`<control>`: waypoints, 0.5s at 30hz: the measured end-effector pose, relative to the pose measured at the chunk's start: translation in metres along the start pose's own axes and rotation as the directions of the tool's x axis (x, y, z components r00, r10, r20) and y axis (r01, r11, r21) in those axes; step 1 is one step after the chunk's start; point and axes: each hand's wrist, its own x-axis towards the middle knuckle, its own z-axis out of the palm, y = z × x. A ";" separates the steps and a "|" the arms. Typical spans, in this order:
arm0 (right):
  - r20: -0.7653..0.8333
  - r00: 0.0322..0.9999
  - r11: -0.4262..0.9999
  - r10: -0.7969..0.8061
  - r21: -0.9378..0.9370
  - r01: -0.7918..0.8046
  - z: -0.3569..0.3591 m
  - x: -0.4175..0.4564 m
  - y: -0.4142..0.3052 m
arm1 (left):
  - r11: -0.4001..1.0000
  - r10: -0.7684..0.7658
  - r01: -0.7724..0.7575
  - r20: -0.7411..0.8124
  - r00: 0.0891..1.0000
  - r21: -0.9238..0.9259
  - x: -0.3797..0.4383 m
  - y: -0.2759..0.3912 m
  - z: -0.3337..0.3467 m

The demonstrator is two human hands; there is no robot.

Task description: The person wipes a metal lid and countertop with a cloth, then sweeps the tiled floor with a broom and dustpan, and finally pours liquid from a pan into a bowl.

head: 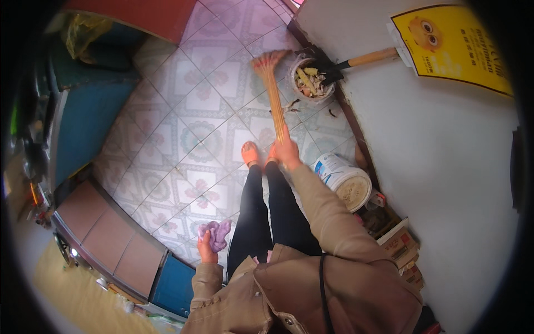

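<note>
My right hand grips the handle end of a straw hand broom. The broom's flared, slightly blurred bristles point away from me, beside a waste bucket full of corn cobs and scraps. Some dark debris lies on the tiles between the broom and the bucket's near side. In my left hand, low by my left leg, is a crumpled purple cloth.
A long-handled shovel leans at the wall, its dark blade by the bucket. Close to my right leg lies a tilted white plastic pail, with cardboard boxes behind it. Blue cabinets and a brown-tiled counter run along the left.
</note>
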 end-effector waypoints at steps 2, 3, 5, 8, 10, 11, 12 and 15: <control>0.008 1.000 0.998 0.017 0.054 -0.017 -0.003 -0.055 0.024 | 0.999 -0.004 0.003 0.034 0.999 0.032 0.002 0.007 0.012; 0.058 0.995 0.994 0.084 0.065 -0.088 -0.012 -0.082 0.029 | 0.999 -0.008 0.005 0.053 0.999 0.050 0.004 0.011 0.016; 0.017 0.999 1.000 0.028 -0.009 -0.028 -0.011 -0.121 0.077 | 0.998 -0.008 0.002 0.081 0.997 0.070 0.002 0.018 0.022; 0.100 0.985 0.975 0.139 -0.186 -0.118 -0.039 -0.169 0.106 | 0.994 -0.001 -0.010 0.111 0.994 0.106 0.000 0.027 0.026; 0.131 0.976 0.965 0.174 -0.219 -0.142 -0.058 -0.200 0.112 | 0.990 0.011 -0.030 0.135 0.991 0.139 0.001 0.030 0.026; 0.146 0.972 0.960 0.186 -0.237 -0.148 -0.065 -0.211 0.116 | 0.988 0.021 -0.044 0.149 0.989 0.151 0.002 0.031 0.028; 0.139 0.968 0.944 0.207 -0.290 -0.160 -0.070 -0.221 0.122 | 0.986 0.020 -0.045 0.156 0.988 0.161 0.002 0.035 0.031; 0.032 0.999 0.925 0.038 -0.379 -0.024 -0.081 -0.235 0.145 | 0.977 0.018 -0.055 0.181 0.983 0.204 0.001 0.048 0.040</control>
